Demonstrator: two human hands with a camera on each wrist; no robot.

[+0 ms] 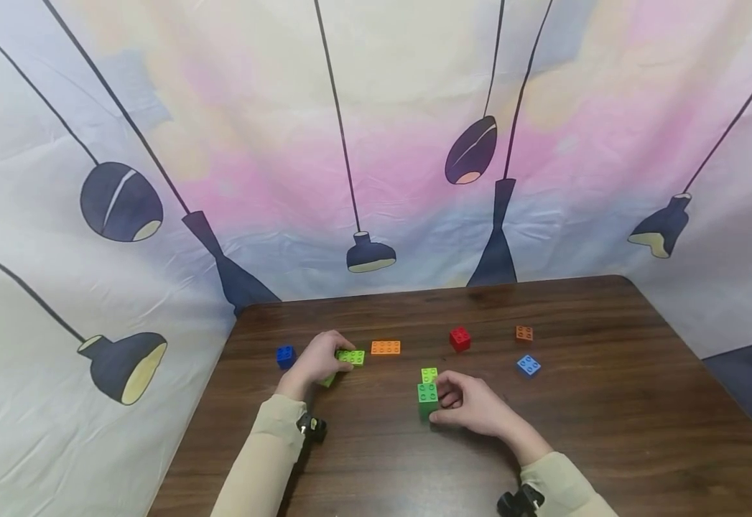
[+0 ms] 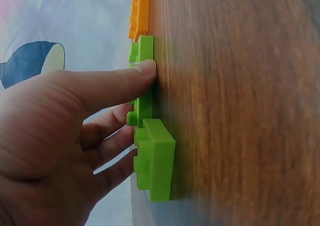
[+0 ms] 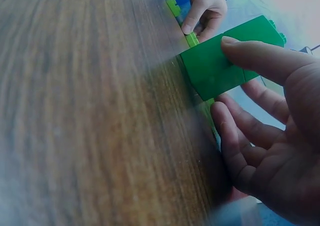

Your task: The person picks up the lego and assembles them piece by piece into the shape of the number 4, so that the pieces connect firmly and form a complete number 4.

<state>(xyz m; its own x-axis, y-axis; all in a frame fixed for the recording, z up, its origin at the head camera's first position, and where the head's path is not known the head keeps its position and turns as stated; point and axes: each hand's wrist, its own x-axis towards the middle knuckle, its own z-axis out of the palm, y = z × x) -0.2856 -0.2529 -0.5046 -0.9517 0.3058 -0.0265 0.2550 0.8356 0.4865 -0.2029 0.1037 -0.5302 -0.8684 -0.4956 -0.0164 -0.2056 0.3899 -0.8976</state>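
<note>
My left hand [image 1: 316,361] pinches a long lime-green toy building brick [image 1: 355,357] lying on the table, thumb on its near side. Against that brick's left end lies another lime-green brick [image 2: 162,161], partly hidden under the hand in the head view. With thumb and fingers my right hand [image 1: 479,408] holds a stack of two green bricks [image 1: 427,401]; a seam between them shows in the right wrist view. Just behind the stack is a small lime-green brick [image 1: 429,375]. Whether the stack touches the table I cannot tell.
On the brown wooden table [image 1: 376,467] lie a dark blue brick [image 1: 286,357] at left, a flat orange brick [image 1: 386,347], a red brick [image 1: 460,339], a small orange brick [image 1: 524,333] and a light blue brick [image 1: 528,365]. A lamp-patterned cloth [image 1: 408,208] hangs behind.
</note>
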